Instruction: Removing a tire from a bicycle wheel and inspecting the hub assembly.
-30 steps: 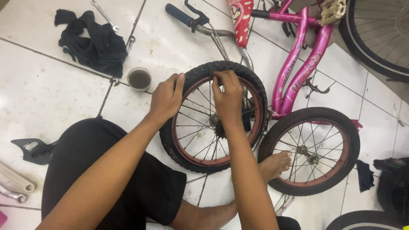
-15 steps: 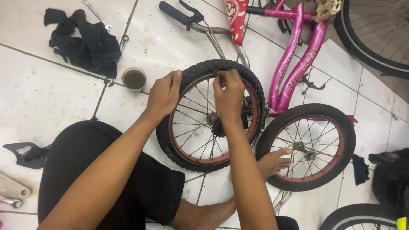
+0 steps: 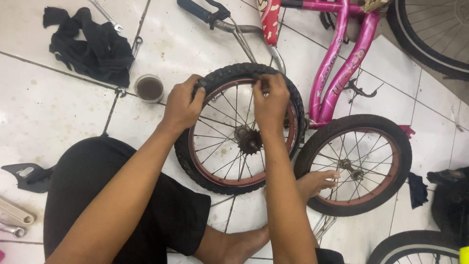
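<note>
A small loose bicycle wheel [image 3: 215, 168] with a black knobby tyre, red rim and a rusty sprocket at its hub lies on the white tiled floor in front of me. My left hand [image 3: 183, 102] grips the tyre at its upper left edge. My right hand [image 3: 270, 100] pinches the tyre at the top, fingers curled over the rim. A pink child's bicycle [image 3: 342, 63] lies beside it, its own wheel [image 3: 354, 164] touching the loose one. My bare foot [image 3: 315, 182] rests against that wheel.
A black cloth [image 3: 93, 46] and a spanner [image 3: 105, 15] lie at the upper left, with a small round cup of dark liquid [image 3: 149, 88] near the wheel. A black plastic part [image 3: 24, 176] and metal tools [image 3: 14, 217] sit at the left edge. Larger tyres [image 3: 430, 39] stand at the right.
Both hands have shifted slightly along the top of the tyre, still working on it. The view has tilted a little; the wheel stays in place.
</note>
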